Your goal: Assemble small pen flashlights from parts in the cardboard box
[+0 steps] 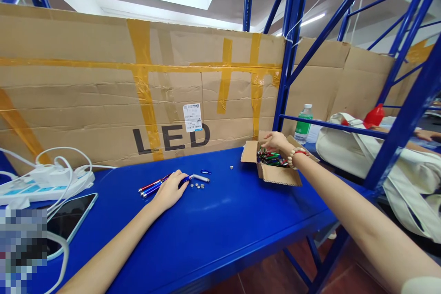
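Nearest in, on the blue metal bench, a smartphone with a dark screen and pale rim lies at the left, well clear of the work. Just beyond, the left hand is palm down, fingers low over a bundle of slim red and blue shiny pens; whether it grips or merely rests, I can't tell. A light, flat touch would serve best here, as round barrels roll easily. Right by those fingertips sit a silver-white tubular piece, a few tiny silver metal pieces and a short blue glossy piece; a careless sweep could scatter them, so lift rather than drag. Another tiny silver piece lies alone towards the box. And farther out, the right hand is over the open brown cardboard box, fingers bent and fairly close together; no telling whether anything is pinched. Inside lies a jumble of red, green and dark shiny parts: separate one with the fingertips, wrist clear of the flaps, as tangled neighbours could come up too. Behind stands a clear, green-labelled plastic bottle.
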The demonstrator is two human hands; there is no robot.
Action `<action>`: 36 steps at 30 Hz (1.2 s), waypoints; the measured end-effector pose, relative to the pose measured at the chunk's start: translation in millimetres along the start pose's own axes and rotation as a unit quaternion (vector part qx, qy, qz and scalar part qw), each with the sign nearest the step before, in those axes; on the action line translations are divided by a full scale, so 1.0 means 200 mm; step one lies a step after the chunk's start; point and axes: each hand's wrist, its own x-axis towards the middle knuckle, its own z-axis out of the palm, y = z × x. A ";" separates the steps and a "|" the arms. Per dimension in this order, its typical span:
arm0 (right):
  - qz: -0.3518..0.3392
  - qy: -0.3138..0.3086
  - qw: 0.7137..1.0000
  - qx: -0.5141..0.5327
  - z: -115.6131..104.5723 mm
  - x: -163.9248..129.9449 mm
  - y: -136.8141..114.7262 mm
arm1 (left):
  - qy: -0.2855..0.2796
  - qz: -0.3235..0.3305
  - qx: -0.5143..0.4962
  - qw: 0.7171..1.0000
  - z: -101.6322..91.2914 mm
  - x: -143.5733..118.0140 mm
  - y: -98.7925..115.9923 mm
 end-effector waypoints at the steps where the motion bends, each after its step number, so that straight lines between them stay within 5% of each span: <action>1: -0.018 0.019 0.999 -0.021 0.00 -0.01 -0.03 | -0.001 0.000 0.000 1.000 0.00 0.00 0.00; 7: -0.136 0.085 0.984 -0.077 -0.01 -0.12 -0.28 | -0.004 -0.005 -0.002 1.000 0.00 0.00 0.00; 13: -0.320 0.131 0.938 0.024 0.12 -0.39 -0.53 | 0.002 -0.012 -0.020 1.000 -0.01 -0.01 0.01; 20: -0.300 -0.122 0.943 0.070 0.47 -0.62 -0.63 | 0.005 -0.015 -0.035 0.999 -0.03 -0.01 0.03; 25: -0.274 -0.176 0.942 0.087 0.66 -0.67 -0.62 | 0.020 -0.062 -0.048 0.997 -0.05 -0.03 0.07; 31: -0.281 -0.173 0.939 0.097 0.66 -0.68 -0.64 | 0.015 -0.092 -0.026 0.995 -0.07 -0.03 0.11; 36: -0.337 -0.204 0.907 0.147 0.60 -0.74 -0.68 | 0.007 -0.089 -0.004 0.996 -0.08 -0.03 0.12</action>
